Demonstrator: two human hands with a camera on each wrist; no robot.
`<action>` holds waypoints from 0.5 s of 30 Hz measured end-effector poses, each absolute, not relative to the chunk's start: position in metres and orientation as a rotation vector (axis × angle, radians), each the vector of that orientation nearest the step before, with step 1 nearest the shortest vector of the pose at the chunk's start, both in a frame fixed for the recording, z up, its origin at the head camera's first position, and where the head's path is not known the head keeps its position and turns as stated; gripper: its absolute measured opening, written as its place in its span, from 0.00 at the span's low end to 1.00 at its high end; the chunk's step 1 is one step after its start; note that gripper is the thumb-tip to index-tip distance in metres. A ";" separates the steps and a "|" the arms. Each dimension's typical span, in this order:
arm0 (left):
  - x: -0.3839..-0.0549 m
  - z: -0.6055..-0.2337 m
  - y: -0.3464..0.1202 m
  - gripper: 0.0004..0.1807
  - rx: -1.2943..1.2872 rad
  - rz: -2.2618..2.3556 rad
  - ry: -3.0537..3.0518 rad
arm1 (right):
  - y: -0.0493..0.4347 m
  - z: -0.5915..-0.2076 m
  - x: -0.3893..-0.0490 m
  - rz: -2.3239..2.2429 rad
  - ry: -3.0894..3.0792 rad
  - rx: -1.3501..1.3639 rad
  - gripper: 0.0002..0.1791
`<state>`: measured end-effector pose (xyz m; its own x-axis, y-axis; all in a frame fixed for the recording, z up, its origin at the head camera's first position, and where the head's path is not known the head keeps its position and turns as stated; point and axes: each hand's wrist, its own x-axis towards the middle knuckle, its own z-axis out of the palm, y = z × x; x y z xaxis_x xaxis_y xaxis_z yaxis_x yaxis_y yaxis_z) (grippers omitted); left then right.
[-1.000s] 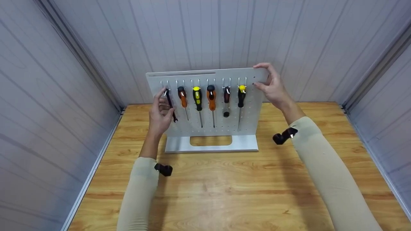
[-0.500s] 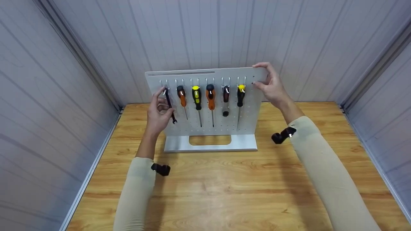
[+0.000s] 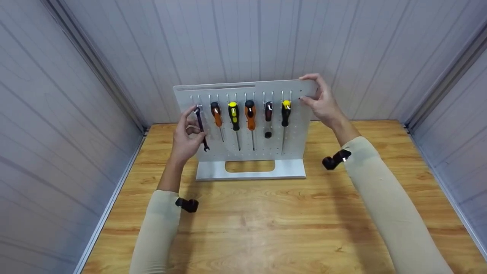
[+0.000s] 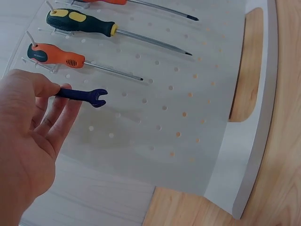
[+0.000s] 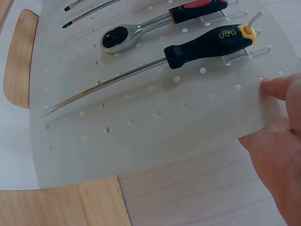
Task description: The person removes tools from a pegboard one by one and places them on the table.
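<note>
left hand [image 3: 184, 140]: fingers pinch wrench [image 4: 77, 94]; right hand [image 3: 324, 104]: fingers clamp board [image 3: 298, 133]; best go gently, orange screwdriver [image 4: 55, 55] sits beside left fingers

At the head: looks forward and down, farthest off, taking in the pegboard [image 3: 268, 150] end to end, plus left hand [image 3: 185, 139] and right hand [image 3: 326, 106]. At the left wrist: peers close up from the left cuff [image 3: 163, 199] across the pegboard's left end, turned sideways, with the base [image 4: 235, 160] at picture right. At the right wrist: aims likewise near at the right end, turned oppositely, base at picture left. Shared by head and left wrist: open-end wrench [image 4: 77, 93], small orange-handled screwdriver [image 4: 61, 55]. By head and right wrist: ratchet wrench [image 5: 157, 23], slotted screwdriver [image 5: 207, 48]. By both wrists: part of pegboard and base.
</note>
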<state>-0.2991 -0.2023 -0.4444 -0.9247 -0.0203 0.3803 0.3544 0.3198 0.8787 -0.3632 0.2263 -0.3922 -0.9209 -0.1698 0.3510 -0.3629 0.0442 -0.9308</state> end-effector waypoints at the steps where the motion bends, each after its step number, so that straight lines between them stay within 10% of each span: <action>1: -0.299 -0.444 -0.203 0.47 -0.297 -1.638 -2.272 | 0.226 -0.392 -0.363 2.006 -2.157 0.560 0.31; 15: -0.290 -0.440 -0.204 0.47 -0.303 -1.654 -2.289 | 0.230 -0.393 -0.367 2.039 -2.133 0.594 0.31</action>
